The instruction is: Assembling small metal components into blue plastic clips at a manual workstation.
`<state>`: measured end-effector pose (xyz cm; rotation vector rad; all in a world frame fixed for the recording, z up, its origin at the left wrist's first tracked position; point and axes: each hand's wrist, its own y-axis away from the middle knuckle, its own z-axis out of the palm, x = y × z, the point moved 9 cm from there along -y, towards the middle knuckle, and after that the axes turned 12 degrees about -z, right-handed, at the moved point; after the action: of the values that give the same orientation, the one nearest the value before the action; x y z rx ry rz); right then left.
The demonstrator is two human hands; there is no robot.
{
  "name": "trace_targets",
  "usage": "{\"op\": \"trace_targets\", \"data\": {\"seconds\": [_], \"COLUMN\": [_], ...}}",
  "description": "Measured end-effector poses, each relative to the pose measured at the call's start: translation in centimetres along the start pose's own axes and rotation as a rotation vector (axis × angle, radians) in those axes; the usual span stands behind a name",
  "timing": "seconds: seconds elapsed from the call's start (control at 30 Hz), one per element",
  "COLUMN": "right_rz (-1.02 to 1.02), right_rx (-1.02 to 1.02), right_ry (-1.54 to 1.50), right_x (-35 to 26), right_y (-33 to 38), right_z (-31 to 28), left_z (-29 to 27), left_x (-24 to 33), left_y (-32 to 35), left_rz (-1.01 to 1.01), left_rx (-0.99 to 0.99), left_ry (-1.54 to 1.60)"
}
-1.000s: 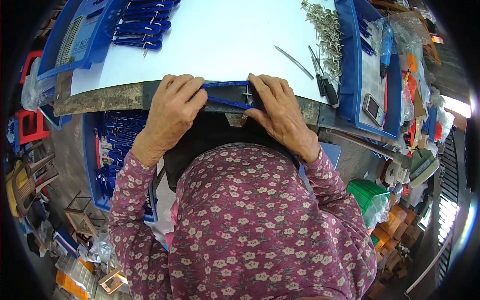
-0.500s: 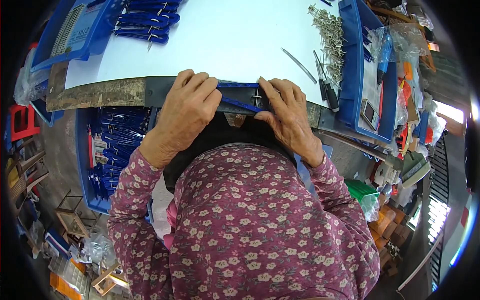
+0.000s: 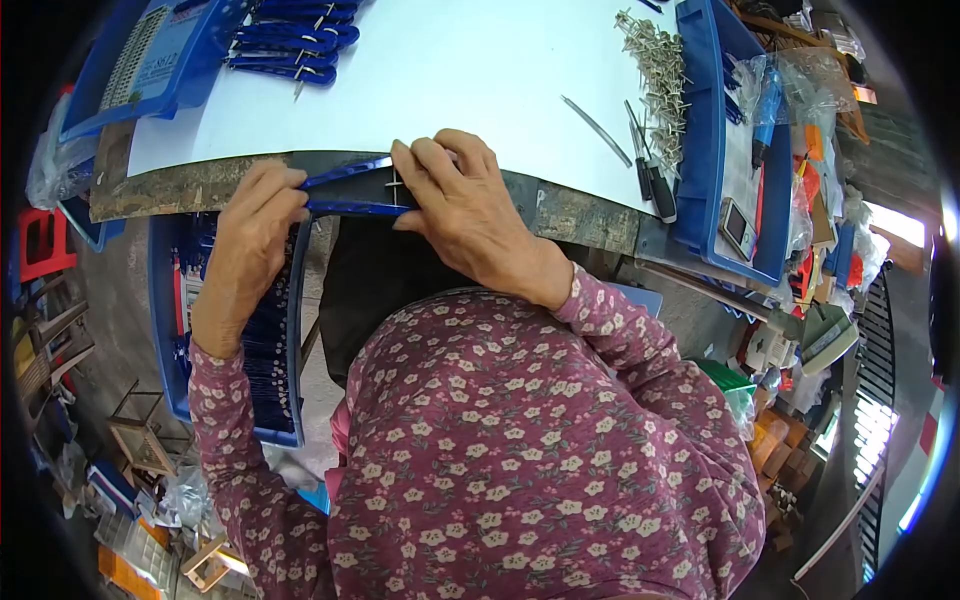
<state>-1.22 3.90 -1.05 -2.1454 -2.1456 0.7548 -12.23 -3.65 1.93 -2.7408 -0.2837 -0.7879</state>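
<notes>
Blue plastic handle pair [image 3: 350,190] sits at the table edge [image 3: 560,210], a metal pin between its 2 arms. Left hand [image 3: 250,240] fingers clamp 1 end; right hand [image 3: 465,205] fingers press together on the pin end. Best w/ steady, even grip, arms level. Screwdriver [image 3: 650,170] lies right of the fingers.

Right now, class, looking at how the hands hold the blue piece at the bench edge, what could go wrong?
1. The blue plastic piece is held over the table edge; if the left hand or right hand slips, it may fall into the blue crate or onto the floor.
2. The small metal pin sits by the fingertips and could prick them.
</notes>
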Motion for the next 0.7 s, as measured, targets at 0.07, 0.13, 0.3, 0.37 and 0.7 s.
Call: {"op": "trace_targets", "data": {"seconds": [0.07, 0.13, 0.3, 0.37, 0.7], "right_rz": [-0.032, -0.054, -0.075, 0.022, 0.167], "right_rx": [0.019, 0.015, 0.036, -0.191, 0.072], "right_ry": [-0.015, -0.164, 0.14, 0.328, -0.011], "right_x": [0.3, 1.7, 5.4, 7.0, 6.3], "right_y": [-0.2, 0.1, 1.1, 3.1, 5.9], "right_z": [-0.6, -2.2, -4.4, -4.6, -8.2], "left_z": [0.2, 0.1, 0.6, 0.8, 1.9], "left_x": [0.2, 0.4, 0.6, 0.9, 1.6], "left_y": [0.6, 0.5, -0.1, 0.0, -0.3], "left_rz": [0.017, 0.016, 0.01, 0.023, 0.051], "left_rx": [-0.004, 0.014, 0.001, 0.014, -0.027], "left_ry": [-0.093, -0.088, -0.074, -0.105, -0.062]}}
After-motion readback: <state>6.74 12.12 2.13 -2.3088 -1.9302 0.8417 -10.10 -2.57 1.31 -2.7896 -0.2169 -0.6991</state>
